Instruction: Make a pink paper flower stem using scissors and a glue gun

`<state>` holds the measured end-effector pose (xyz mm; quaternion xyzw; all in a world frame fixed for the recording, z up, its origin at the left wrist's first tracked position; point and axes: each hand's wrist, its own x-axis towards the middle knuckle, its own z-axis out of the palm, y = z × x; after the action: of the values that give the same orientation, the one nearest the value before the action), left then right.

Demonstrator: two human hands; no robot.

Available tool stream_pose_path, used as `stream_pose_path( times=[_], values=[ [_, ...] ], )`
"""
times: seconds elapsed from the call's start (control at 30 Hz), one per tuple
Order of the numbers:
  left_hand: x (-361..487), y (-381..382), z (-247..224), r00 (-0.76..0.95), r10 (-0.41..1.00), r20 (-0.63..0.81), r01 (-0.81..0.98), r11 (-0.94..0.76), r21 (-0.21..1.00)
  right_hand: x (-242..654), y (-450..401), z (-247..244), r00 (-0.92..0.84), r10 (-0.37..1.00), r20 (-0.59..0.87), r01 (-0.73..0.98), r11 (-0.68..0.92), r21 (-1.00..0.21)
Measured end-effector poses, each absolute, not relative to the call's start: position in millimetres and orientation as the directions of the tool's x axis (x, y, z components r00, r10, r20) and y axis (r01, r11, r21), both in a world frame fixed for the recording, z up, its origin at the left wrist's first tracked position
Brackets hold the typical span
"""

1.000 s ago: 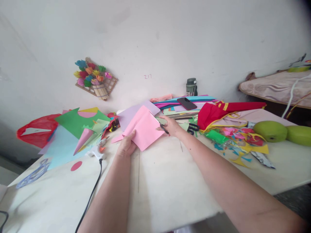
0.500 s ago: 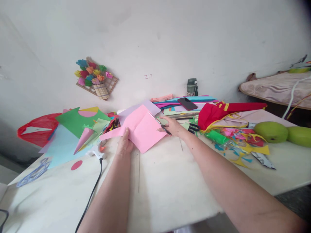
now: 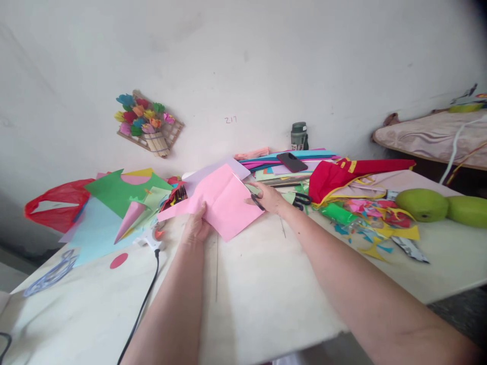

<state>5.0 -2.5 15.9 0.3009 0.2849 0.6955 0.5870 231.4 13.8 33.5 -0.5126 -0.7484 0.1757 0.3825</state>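
A sheet of pink paper is held up above the table, with a narrow strip reaching out on its left. My left hand is closed on its lower left part, thumb on top. My right hand grips black-handled scissors at the paper's right edge. Most of the blades are hidden behind or along that edge; only a thin bright line shows. Two thin wires lie on the table below the paper.
On the left are a pink paper cone, green paper, a white glue gun with a black cord and a red disc. To the right are other scissors, red cloth, paper scraps and green fruits. Behind lies a phone.
The scissors have closed further along the paper's right edge, with less of the blades showing. My left hand keeps its hold. The whole view has shifted slightly.
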Motion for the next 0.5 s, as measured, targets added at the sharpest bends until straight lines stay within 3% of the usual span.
stream_pose_path(
  times=[0.5],
  values=[
    [5.5,-1.6,15.0,-0.163,0.983,0.086,-0.597,-0.168,0.784,229.4,20.0,28.9,-0.154,0.911,0.383,0.491,0.407,-0.770]
  ],
)
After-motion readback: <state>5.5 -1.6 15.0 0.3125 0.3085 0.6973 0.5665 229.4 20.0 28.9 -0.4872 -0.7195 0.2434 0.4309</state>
